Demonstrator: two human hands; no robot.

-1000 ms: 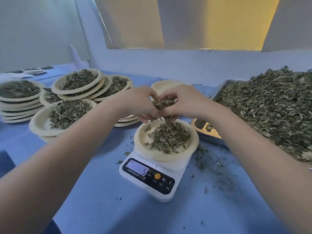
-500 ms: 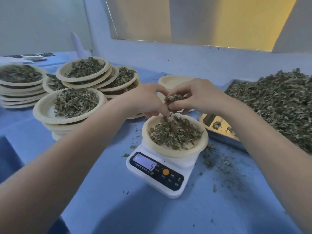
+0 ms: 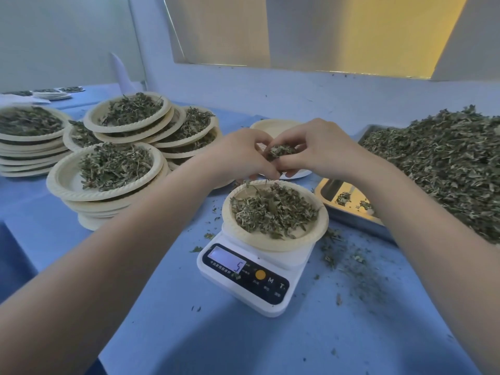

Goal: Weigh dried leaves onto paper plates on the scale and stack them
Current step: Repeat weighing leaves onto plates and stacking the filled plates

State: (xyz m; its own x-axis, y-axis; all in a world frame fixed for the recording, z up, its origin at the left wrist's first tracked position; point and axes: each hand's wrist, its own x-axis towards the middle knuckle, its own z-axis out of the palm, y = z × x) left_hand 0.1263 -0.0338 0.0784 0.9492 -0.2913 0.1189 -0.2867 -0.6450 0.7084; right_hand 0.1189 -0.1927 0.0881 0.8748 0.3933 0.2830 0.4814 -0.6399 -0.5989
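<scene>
Left hand [image 3: 238, 155] and right hand [image 3: 319, 151] pinch a clump of dried leaves [image 3: 280, 151] above the plate [image 3: 276, 212] on the scale [image 3: 249, 277].

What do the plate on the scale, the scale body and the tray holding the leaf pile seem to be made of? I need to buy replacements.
Plate on the scale: likely moulded paper or pulp, matte cream, with a ribbed rim. Scale: apparently smooth white plastic with a glossy black control panel. Tray: probably metal, perhaps stainless steel, since its bare corner mirrors yellow light.
</scene>
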